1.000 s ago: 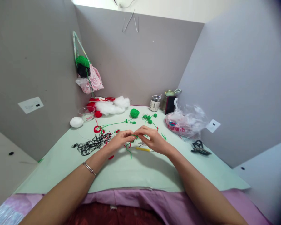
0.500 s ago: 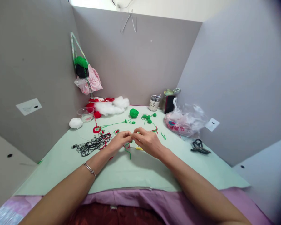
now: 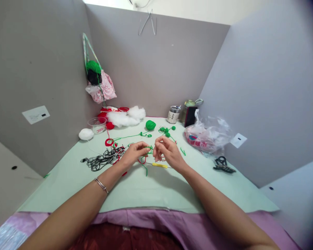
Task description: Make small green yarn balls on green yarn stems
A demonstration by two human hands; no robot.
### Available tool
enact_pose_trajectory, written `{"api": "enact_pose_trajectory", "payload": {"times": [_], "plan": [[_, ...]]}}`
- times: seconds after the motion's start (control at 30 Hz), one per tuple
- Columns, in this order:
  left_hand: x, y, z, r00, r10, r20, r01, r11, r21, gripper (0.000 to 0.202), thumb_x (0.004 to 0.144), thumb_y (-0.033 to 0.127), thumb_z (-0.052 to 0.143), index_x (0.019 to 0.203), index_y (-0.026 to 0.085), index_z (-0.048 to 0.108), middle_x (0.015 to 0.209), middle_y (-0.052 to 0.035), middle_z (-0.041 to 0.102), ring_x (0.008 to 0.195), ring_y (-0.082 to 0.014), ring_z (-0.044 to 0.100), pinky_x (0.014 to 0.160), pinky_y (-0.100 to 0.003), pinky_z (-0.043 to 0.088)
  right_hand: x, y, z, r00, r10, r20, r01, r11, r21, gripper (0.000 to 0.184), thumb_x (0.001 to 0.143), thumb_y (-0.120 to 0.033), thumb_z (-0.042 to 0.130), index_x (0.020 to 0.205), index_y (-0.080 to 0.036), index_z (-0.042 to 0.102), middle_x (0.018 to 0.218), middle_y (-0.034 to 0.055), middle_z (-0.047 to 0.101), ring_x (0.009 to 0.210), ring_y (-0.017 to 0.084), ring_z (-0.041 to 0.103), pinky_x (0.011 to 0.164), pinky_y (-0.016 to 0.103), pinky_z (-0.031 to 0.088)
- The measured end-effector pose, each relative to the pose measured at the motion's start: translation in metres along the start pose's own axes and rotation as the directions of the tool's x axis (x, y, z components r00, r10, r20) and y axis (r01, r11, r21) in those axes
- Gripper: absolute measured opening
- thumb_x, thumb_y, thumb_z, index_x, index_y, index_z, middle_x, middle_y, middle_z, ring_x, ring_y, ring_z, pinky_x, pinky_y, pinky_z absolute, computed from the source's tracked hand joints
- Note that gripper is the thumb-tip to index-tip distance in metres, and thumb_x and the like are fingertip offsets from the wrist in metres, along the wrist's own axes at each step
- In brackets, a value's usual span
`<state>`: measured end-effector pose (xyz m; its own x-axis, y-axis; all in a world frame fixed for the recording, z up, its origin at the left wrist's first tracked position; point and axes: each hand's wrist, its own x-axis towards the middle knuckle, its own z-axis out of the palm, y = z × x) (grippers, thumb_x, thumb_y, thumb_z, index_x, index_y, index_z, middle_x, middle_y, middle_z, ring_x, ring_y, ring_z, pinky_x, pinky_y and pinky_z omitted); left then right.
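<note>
My left hand (image 3: 134,153) and my right hand (image 3: 167,153) meet over the middle of the pale green table cover (image 3: 146,187). Both pinch a small piece of green yarn (image 3: 150,150) held between their fingertips. A green strand hangs from it down to the cover, with a bit of red yarn (image 3: 143,160) below. A yellow-handled crochet hook (image 3: 159,165) lies on the cover just under my right hand. My left wrist wears a thin bracelet.
A tangle of black yarn (image 3: 103,159) lies left of my hands. Behind are a green yarn ball (image 3: 150,125), small green balls (image 3: 166,131), white stuffing (image 3: 125,117), a clear cup (image 3: 96,125), a tin (image 3: 173,114) and a plastic bag (image 3: 207,133). A black clip (image 3: 222,164) lies right.
My hands have stayed together on the green yarn. My right hand drew in toward the left half a second ago and has now shifted slightly back, uncovering the yellow hook again.
</note>
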<state>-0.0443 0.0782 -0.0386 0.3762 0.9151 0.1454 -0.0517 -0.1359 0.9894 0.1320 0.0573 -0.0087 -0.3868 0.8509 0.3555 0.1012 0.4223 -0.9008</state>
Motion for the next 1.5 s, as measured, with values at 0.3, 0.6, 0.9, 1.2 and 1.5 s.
{"api": "enact_pose_trajectory", "payload": {"times": [0.3,0.6,0.9,1.2,1.5], "plan": [[0.003,0.0,-0.007,0.989,-0.034,-0.142,0.023,0.997,-0.076,0.038,0.065,0.044,0.077,0.086,0.016,0.064,0.083,0.0001,0.06,0.077,-0.0151,0.062,0.083,-0.034,0.05,0.001,-0.014,-0.026,0.995,0.038,0.095,-0.06,0.967,0.248,0.019,0.09,-0.036,0.056,0.086,-0.018,0.051,0.045,-0.0105,0.035,0.039,0.005,0.024,0.04,0.018,0.019],[0.003,-0.001,-0.007,0.986,-0.03,-0.161,0.009,0.992,-0.127,0.034,0.066,0.04,0.077,0.085,0.016,0.064,0.085,-0.0001,0.061,0.079,-0.0146,0.063,0.083,-0.033,0.05,-0.003,-0.015,-0.051,0.955,0.085,0.284,-0.176,0.934,0.312,0.025,0.086,-0.04,0.061,0.08,-0.018,0.05,0.047,-0.0112,0.028,0.04,0.004,0.016,0.041,0.018,0.014],[0.003,-0.001,-0.007,0.991,0.014,-0.129,-0.02,0.999,-0.044,0.032,0.071,0.035,0.074,0.094,0.016,0.063,0.089,-0.0016,0.064,0.08,-0.0141,0.061,0.085,-0.032,0.047,0.003,-0.012,-0.039,0.999,0.024,0.028,-0.023,0.999,-0.026,0.023,0.091,-0.034,0.051,0.105,-0.018,0.06,0.053,-0.0073,0.034,0.048,0.009,0.029,0.046,0.021,0.024],[0.002,-0.005,0.002,0.994,0.043,-0.097,-0.052,0.995,-0.09,0.032,0.069,0.03,0.076,0.089,0.016,0.054,0.085,0.0006,0.058,0.078,-0.0114,0.058,0.075,-0.026,0.048,0.002,0.012,-0.022,0.992,-0.121,0.025,0.115,0.834,-0.539,0.028,0.09,-0.019,0.041,0.099,-0.019,0.068,0.063,-0.0018,0.051,0.054,0.01,0.038,0.054,0.021,0.031],[0.001,-0.005,0.005,0.994,0.056,-0.09,-0.065,0.992,-0.107,0.031,0.066,0.025,0.076,0.088,0.016,0.055,0.086,0.0008,0.057,0.079,-0.0115,0.057,0.075,-0.027,0.048,0.002,0.013,-0.018,0.995,-0.088,0.054,0.102,0.777,-0.622,0.028,0.091,-0.019,0.042,0.103,-0.02,0.068,0.065,-0.0007,0.058,0.056,0.011,0.045,0.056,0.021,0.032]]}}
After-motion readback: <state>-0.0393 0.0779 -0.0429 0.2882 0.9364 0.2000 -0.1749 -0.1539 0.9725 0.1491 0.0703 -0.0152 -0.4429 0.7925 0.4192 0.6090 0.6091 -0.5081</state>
